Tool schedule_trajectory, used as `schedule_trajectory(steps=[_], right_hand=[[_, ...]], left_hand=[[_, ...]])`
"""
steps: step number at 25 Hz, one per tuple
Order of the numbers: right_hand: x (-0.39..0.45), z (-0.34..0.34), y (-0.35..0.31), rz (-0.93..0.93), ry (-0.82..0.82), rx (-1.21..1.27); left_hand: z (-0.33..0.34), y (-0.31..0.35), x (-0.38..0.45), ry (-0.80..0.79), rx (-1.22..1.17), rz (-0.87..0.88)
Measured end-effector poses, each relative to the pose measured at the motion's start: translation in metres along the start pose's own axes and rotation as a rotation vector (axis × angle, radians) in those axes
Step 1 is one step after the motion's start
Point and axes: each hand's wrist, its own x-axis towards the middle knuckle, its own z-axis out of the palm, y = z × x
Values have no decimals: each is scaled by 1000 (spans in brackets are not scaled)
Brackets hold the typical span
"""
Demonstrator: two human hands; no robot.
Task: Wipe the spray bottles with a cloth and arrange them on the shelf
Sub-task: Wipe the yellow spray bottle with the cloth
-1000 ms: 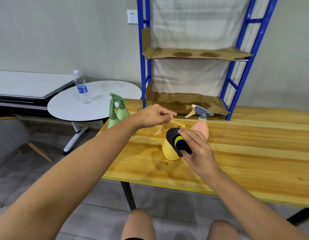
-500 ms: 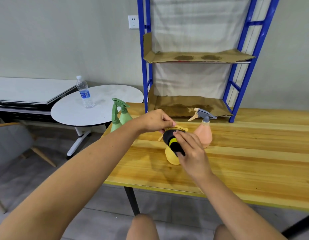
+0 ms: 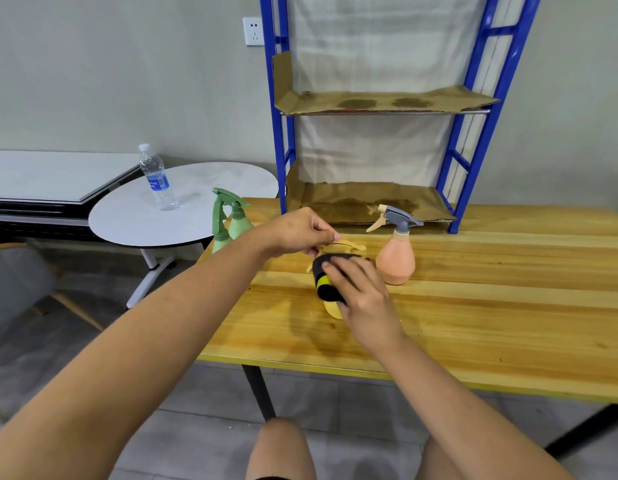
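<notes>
A yellow spray bottle stands on the wooden table, mostly hidden behind my hands. My left hand pinches its yellow spray head from above. My right hand presses a black cloth with a yellow stripe against the bottle's body. A pink spray bottle with a grey head stands just right of them. Two green spray bottles stand at the table's left far corner. The blue shelf with cardboard-lined boards rises at the back of the table.
A round white side table carrying a clear water bottle stands to the left of the wooden table. A grey chair sits at the far left. My knees show below the table's front edge.
My right hand has slid the black cloth up over the yellow bottle's shoulder, with the fingers now spread flatter on it. My left hand stays on the spray head.
</notes>
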Motion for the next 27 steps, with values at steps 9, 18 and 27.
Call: schedule_trajectory(steps=[9, 18, 27], right_hand=[[4, -21, 25, 100, 71, 43], [10, -22, 15, 132, -7, 124], [3, -35, 35, 236, -37, 134]], left_hand=[[-1, -2, -5, -17, -30, -19], [-2, 0, -8, -21, 14, -17], [2, 2, -5, -4, 83, 6]])
